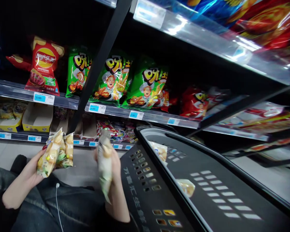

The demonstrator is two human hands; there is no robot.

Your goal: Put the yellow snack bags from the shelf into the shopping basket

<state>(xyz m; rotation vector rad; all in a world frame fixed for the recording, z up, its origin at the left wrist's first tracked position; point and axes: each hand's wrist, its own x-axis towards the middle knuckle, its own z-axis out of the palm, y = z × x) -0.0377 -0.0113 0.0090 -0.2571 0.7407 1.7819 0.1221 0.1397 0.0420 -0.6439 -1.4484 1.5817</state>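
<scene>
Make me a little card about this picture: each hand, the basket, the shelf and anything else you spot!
Left hand: holds at least two snack packs
Right hand: holds a blurred pack
Basket: dark grey, beside the right hand, more packs inside
Shelf: red Lay's bag, green bags, price tags along the edge
Cable: white, over dark trousers

A shop: price tags point(43, 98), shelved snack bags point(146, 88)
</scene>
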